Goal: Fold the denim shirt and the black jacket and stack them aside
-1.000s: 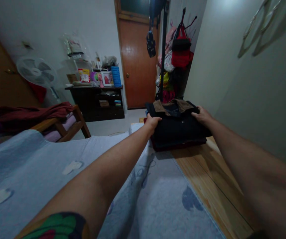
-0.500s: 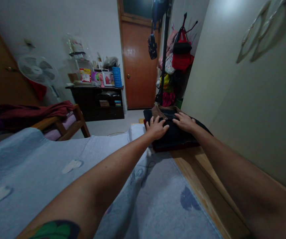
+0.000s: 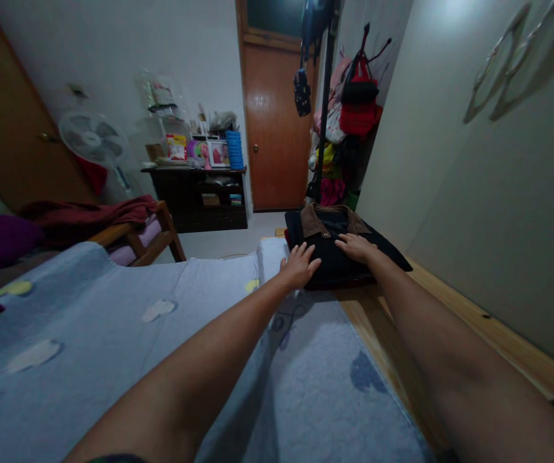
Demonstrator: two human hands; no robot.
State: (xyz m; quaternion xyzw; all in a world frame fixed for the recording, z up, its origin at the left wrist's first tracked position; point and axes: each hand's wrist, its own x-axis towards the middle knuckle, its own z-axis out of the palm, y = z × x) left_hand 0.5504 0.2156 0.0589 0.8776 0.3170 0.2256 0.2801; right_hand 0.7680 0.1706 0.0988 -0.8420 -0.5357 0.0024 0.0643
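Observation:
A folded dark jacket (image 3: 332, 263) with a brown collar (image 3: 313, 220) lies at the far corner of the bed, its collar toward the door. Beneath it a dark red edge of cloth shows, but what that is stays hidden. My left hand (image 3: 300, 265) rests on the jacket's left side, fingers spread. On the jacket's front, below the collar, my right hand (image 3: 358, 247) lies with its fingers stretched out. Neither hand grips the fabric.
A blue patterned sheet (image 3: 199, 308) covers the bed, with a wooden bed edge (image 3: 368, 321) at right beside a pale cabinet (image 3: 450, 167). Beyond stand a wooden chair (image 3: 161, 235), a fan (image 3: 94, 138), a dark low cabinet (image 3: 180, 199) and hanging bags (image 3: 360, 106).
My left hand has shifted down and left across the jacket, toward its edge. The collar shows more fully. The view has turned slightly left.

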